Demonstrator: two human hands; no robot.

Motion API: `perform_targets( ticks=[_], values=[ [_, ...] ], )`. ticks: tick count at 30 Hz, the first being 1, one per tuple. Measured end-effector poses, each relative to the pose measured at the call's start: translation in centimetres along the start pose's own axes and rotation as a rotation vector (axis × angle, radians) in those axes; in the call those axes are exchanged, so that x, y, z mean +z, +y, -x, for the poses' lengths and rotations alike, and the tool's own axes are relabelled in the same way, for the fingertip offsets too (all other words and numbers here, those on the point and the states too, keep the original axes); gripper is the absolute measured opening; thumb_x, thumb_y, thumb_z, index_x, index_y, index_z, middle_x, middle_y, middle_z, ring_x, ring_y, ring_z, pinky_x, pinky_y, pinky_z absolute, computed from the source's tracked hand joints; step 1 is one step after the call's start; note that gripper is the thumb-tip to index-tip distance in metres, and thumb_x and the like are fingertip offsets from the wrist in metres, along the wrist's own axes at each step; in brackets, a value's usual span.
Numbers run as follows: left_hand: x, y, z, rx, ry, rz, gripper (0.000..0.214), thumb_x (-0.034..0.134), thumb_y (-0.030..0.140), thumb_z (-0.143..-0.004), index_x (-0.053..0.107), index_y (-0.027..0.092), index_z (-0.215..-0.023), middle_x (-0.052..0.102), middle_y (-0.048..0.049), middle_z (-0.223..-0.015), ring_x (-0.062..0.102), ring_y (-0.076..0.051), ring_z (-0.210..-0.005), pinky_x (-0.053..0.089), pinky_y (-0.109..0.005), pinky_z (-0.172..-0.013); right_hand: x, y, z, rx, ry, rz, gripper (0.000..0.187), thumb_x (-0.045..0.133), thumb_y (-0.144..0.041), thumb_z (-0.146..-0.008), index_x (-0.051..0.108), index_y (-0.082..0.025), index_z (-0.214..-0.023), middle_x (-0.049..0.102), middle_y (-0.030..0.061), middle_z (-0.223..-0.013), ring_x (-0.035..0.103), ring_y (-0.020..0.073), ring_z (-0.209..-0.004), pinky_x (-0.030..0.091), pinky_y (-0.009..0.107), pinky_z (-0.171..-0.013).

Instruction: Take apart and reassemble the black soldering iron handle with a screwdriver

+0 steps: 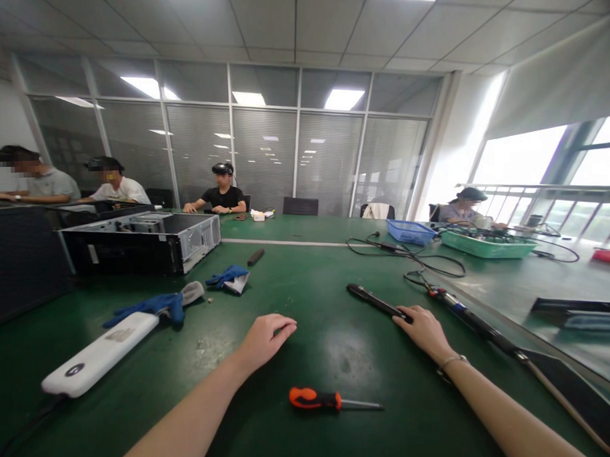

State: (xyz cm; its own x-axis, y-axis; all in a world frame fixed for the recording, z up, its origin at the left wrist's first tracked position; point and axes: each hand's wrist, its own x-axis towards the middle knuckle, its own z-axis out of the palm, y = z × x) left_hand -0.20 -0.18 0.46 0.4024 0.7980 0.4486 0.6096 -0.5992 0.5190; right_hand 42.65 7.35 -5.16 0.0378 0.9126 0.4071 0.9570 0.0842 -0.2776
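My left hand [267,339] rests over the green table with loosely curved fingers, the thumb slightly apart, and nothing in it. My right hand [425,332] is closed around the near end of a slim black bar-shaped tool [375,299], whose far end points away and to the left along the table. What kind of tool it is, I cannot make out. Between my forearms lies an orange and black screwdriver [315,399], its shaft pointing right. Blue and grey work gloves [172,306] lie left of my left hand, beside a long white device [102,354] with a cord.
An open computer case [130,244] stands at the back left. A dark block [256,257] lies mid-table. Black cable [410,251], a blue basket [411,231] and a green basket [485,243] are at right, near a long pole-like device [481,329]. Several people sit around.
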Motion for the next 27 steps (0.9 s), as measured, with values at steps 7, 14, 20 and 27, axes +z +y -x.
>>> perform_targets(
  ticks=[7,14,20,27],
  values=[
    [0.2,0.0,0.0,0.012,-0.008,-0.001,0.028,0.05,0.035,-0.095,0.073,0.021,-0.105,0.074,-0.0055,-0.104,0.068,-0.021,-0.097,0.05,-0.03,-0.089,-0.3,-3.3,0.8,-0.151,-0.084,-0.034,0.045,0.044,-0.043,-0.091,0.064,-0.021,-0.124,0.063,0.0127,-0.114,0.057,0.0273,-0.103,0.045,0.042,-0.091],
    [0.1,0.2,0.2,0.005,0.035,-0.07,0.039,0.069,0.029,-0.082,0.065,0.021,-0.12,0.065,-0.009,-0.121,0.059,-0.025,-0.113,0.045,-0.039,-0.102,-1.2,-9.9,2.9,-0.404,-0.218,-0.174,0.043,0.047,-0.044,-0.093,0.061,-0.022,-0.128,0.061,0.0096,-0.115,0.056,0.0224,-0.105,0.046,0.036,-0.095],
    [-0.1,0.2,0.6,0.001,-0.15,-0.123,0.066,0.081,0.034,-0.068,0.059,0.024,-0.129,0.059,-0.0108,-0.13,0.054,-0.029,-0.119,0.042,-0.043,-0.105,-2.9,-13.2,4.8,-0.619,-0.399,-0.438,0.033,0.052,-0.045,-0.092,0.069,-0.024,-0.111,0.063,0.0061,-0.11,0.061,0.0182,-0.1,0.049,0.029,-0.087],
    [-0.1,0.2,0.4,0.045,-0.238,-0.114,0.053,0.081,0.04,-0.069,0.068,0.018,-0.116,0.068,-0.0101,-0.112,0.061,-0.026,-0.103,0.047,-0.037,-0.095,-3.5,-5.1,0.9,-0.227,0.092,-0.033,0.045,0.045,-0.048,-0.091,0.064,-0.018,-0.118,0.063,0.0159,-0.115,0.058,0.0313,-0.108,0.041,0.05,-0.096]
  ],
)
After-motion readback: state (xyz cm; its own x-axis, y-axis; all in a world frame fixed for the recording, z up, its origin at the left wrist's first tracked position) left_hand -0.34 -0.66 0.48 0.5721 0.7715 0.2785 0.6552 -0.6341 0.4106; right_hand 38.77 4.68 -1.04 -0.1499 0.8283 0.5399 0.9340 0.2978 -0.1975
